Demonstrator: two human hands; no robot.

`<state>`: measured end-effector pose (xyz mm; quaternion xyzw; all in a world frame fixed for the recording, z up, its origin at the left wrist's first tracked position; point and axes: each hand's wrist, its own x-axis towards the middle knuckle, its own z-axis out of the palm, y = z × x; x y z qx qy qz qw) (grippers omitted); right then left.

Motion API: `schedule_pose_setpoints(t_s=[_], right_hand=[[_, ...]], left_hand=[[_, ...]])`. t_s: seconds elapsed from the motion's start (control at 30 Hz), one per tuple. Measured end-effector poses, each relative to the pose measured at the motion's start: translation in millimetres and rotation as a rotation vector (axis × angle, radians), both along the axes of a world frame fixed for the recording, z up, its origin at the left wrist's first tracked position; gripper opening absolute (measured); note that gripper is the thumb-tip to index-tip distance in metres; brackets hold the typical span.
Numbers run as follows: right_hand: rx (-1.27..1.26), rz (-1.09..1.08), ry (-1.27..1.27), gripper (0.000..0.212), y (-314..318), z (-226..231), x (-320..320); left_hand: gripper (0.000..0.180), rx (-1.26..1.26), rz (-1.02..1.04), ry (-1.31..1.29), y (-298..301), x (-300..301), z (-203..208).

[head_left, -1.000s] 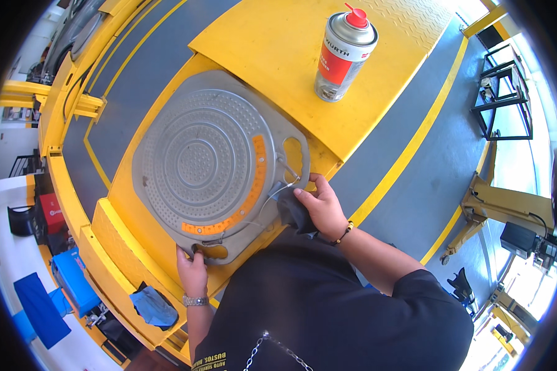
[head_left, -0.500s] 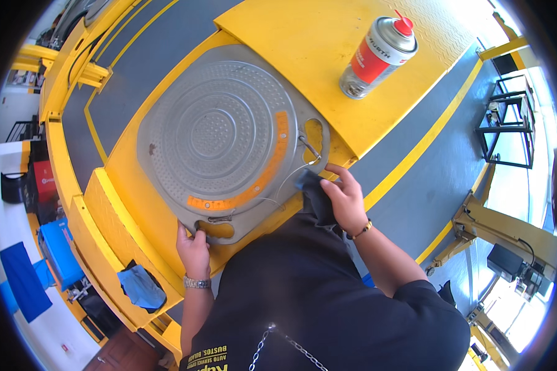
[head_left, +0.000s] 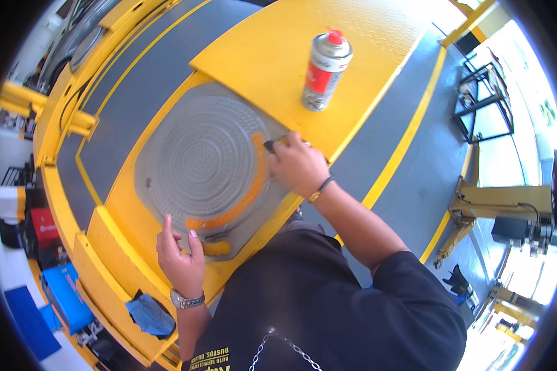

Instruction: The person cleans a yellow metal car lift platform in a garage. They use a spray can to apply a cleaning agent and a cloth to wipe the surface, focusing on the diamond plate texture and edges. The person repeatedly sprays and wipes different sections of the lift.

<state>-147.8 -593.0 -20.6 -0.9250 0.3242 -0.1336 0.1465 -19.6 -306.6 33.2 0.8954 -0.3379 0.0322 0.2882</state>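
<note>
A round grey turntable plate with ridged rings and an orange curved scale lies on a yellow metal ramp. My right hand is closed over the plate's right side, near where its right handle hole lies. A small bit of dark cloth pokes out from under its fingers; the rest is hidden. Beside the plate's near-left edge hovers my left hand, thumb and fingers apart, holding nothing. The plate's near handle hole is just right of it.
An aerosol can with a red cap stands on the raised yellow platform beyond the plate. A blue cloth rests on the ramp's near-left part. Farther off are a black metal rack at right and a blue case at left.
My left hand has let go of the plate's edge and opened. My right hand has moved with the dark cloth from the near-right corner up onto the plate. The whole view has shifted.
</note>
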Motion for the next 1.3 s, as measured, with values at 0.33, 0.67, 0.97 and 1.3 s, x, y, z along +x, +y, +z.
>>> schedule_pose_setpoints(t_s=[0.33,0.67,0.97,1.3], right_hand=[[-0.14,0.533,0.129,0.02,-20.5,21.7,-15.9],[-0.108,0.33,0.209,0.027,-10.9,-2.1,-11.7],[-0.176,0.322,0.368,0.033,-1.3,-5.7,0.9],[-0.014,0.324,0.357,0.034,-22.9,-6.4,11.3]], left_hand=[[0.042,0.083,-0.842,-0.214,-152.9,-1.7,-33.3],[0.041,0.313,-1.037,0.05,-216.4,44.3,-43.3],[0.042,0.337,-1.245,-0.073,-216.4,48.1,-23.3],[0.048,0.402,-1.192,-0.047,-199.6,30.0,-3.7]])
